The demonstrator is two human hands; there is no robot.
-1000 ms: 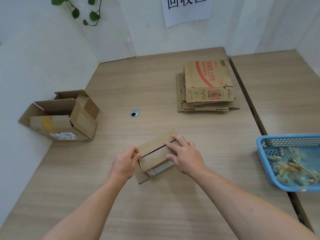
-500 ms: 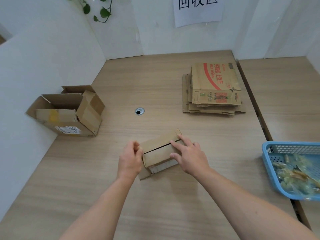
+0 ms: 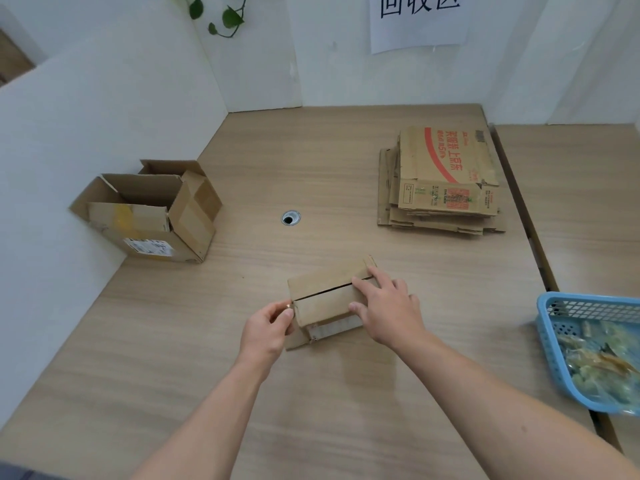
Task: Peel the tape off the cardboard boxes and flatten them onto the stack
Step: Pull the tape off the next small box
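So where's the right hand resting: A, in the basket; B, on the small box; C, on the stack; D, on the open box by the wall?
B: the right hand lies with its fingers spread on the small box.

I looked down on a pale wood-grain counter (image 3: 311, 150) with a round cable hole (image 3: 290, 218), tucked into a corner of white walls (image 3: 259, 64). A second counter (image 3: 571, 185) butted against its right edge. A paper sign (image 3: 419, 26) and trailing green leaves (image 3: 231, 18) hung on the far wall, in even light.
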